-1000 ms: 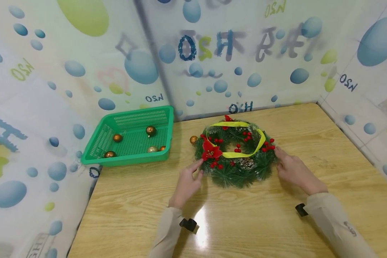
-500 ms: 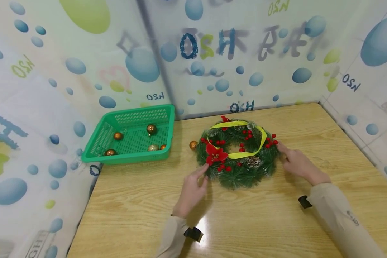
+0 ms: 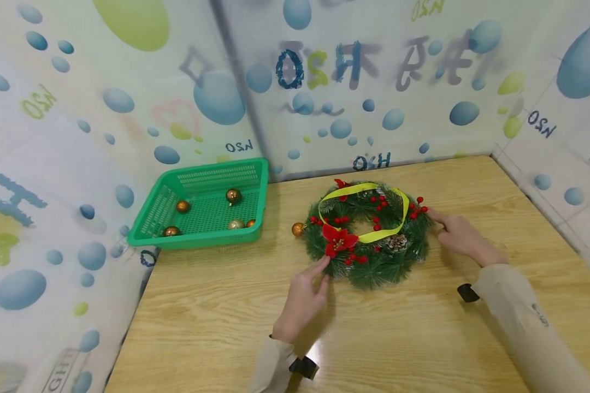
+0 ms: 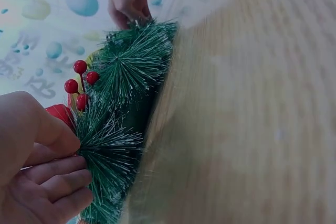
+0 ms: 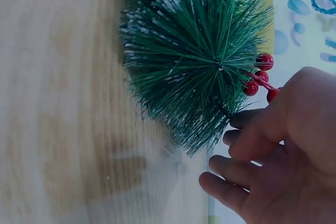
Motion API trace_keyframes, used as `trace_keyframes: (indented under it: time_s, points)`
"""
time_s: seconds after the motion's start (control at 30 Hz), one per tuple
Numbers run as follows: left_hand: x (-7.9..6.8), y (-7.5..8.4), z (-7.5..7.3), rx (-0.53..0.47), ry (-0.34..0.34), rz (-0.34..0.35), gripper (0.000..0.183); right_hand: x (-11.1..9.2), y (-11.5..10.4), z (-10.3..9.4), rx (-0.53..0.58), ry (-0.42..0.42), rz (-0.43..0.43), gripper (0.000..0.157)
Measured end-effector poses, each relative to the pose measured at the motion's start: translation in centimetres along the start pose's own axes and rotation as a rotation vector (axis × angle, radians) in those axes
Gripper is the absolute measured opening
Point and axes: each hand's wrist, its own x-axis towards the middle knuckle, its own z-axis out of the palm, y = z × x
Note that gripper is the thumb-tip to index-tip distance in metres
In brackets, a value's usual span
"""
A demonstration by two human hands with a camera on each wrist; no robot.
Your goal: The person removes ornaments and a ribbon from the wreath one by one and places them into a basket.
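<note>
A green Christmas wreath (image 3: 373,273) lies on the table, trimmed with a red poinsettia (image 3: 340,242), red berries, a pinecone (image 3: 397,243) and a loop of yellow ribbon (image 3: 379,235). At its front left, by the flower, my left hand (image 3: 302,300) pinches the greenery between thumb and forefinger; in the left wrist view the other fingers (image 4: 65,184) are bent beside the needles. My right hand (image 3: 464,237) holds the right edge just below a berry sprig (image 3: 418,208). In the right wrist view, its fingertips reach behind the needles (image 5: 202,124).
Left of the wreath stands a green plastic basket (image 3: 201,238) with several bronze and gold baubles, one of them a bronze bauble (image 3: 233,196). An orange bauble (image 3: 298,229) sits against the wreath's left side. Patterned walls border the wooden table (image 3: 216,327) behind and at the sides.
The wreath has turned slightly counterclockwise: the poinsettia shifted right and nearer, the right berry sprig moved farther back. Both hands moved along with it, the left rightward, the right slightly away.
</note>
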Motion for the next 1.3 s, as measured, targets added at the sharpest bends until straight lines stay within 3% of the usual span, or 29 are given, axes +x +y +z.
trace_keyframes:
  time_s: [0.17, 0.3, 0.47, 0.6, 0.8, 1.1, 1.3]
  points:
    - [-0.3, 0.4, 0.2, 0.017, -0.026, -0.002, 0.046, -0.1, 0.0, -0.3, 0.018, -0.005, 0.010, 0.070]
    - [-0.2, -0.2, -1.0, -0.010, -0.042, -0.039, 0.045, -1.1, -0.3, -0.1, 0.019, 0.029, -0.004, 0.068]
    - [1.5, -2.2, -3.8, -0.040, 0.059, -0.088, 0.040, -4.0, -1.5, 1.0, -0.023, 0.135, -0.045, 0.065]
    - [3.8, -4.2, -4.9, 0.023, 0.135, -0.145, 0.040, -5.6, -2.7, 2.4, -0.031, 0.177, -0.117, 0.060]
    - [6.3, -6.3, -4.2, 0.126, 0.161, -0.166, 0.045, -6.2, -3.8, 4.0, -0.026, 0.177, -0.155, 0.061]
    - [8.0, -7.2, -3.2, -0.003, 0.181, -0.313, 0.051, -6.3, -3.6, 4.6, -0.007, 0.184, -0.149, 0.061]
    - [8.7, -7.2, -2.7, -0.026, 0.166, -0.294, 0.051, -6.4, -3.2, 4.6, -0.008, 0.179, -0.124, 0.062]
